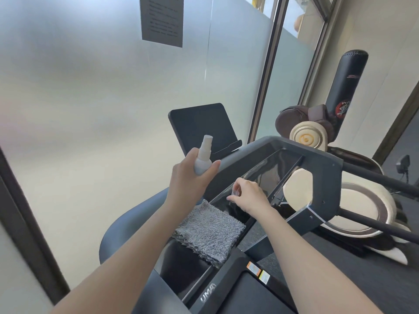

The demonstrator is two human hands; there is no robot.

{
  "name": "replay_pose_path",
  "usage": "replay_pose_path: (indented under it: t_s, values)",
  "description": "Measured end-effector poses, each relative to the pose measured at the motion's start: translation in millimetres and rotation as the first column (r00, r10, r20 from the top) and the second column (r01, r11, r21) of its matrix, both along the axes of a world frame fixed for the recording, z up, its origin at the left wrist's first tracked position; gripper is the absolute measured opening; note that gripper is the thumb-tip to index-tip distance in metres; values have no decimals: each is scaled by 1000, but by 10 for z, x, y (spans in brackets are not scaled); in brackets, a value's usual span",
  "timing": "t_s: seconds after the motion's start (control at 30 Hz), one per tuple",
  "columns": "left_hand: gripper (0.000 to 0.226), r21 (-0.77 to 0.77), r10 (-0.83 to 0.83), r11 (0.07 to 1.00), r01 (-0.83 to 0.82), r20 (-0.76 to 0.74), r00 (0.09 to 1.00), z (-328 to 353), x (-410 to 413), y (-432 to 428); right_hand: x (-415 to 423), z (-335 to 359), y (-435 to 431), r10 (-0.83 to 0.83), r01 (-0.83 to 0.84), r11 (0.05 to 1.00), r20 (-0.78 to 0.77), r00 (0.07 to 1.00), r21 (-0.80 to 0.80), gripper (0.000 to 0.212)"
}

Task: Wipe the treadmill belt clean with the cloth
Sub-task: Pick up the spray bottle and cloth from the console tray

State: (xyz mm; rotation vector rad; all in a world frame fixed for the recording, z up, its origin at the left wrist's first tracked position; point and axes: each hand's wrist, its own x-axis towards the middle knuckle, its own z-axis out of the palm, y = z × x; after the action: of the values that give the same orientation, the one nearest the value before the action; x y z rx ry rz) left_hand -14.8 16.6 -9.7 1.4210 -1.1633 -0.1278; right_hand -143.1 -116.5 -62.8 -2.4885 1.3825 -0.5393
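Note:
My left hand [189, 177] grips a small white spray bottle [203, 157], held upright above the treadmill console. My right hand [247, 194] hovers over the glossy console panel [260, 175] and pinches a small clear cap [235, 193] between thumb and fingers. A folded grey fluffy cloth [209, 232] lies on the console ledge below my left wrist, touched by neither hand. The dark treadmill belt [256, 295] shows at the bottom of the view, partly hidden by my right forearm.
A black tablet holder [201, 128] stands behind the bottle. Frosted glass [90, 98] fills the left. At right lie the treadmill's grey frame [322, 177], black bars, round cream cushions [360, 209], brown pads and a black punching bag [344, 85].

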Motion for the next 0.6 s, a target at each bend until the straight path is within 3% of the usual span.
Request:
replay_pose_path:
  t_s: [0.13,0.3,0.47,0.6]
  values:
    - [36,6,20,1000,-20,-34,999,-47,28,36,0,-57,-12,-5,4,1000,16,1000,3,26]
    - [36,5,32,999,-31,-52,998,-61,97,59,-9,-68,-15,16,-15,1000,67,998,-24,46]
    - [36,-2,35,999,-35,-57,998,-54,115,81,-40,-94,36,35,-34,999,61,998,-13,44]
    - [36,1,33,999,-33,-64,997,-55,142,77,-24,-93,91,42,-31,997,166,985,-65,41]
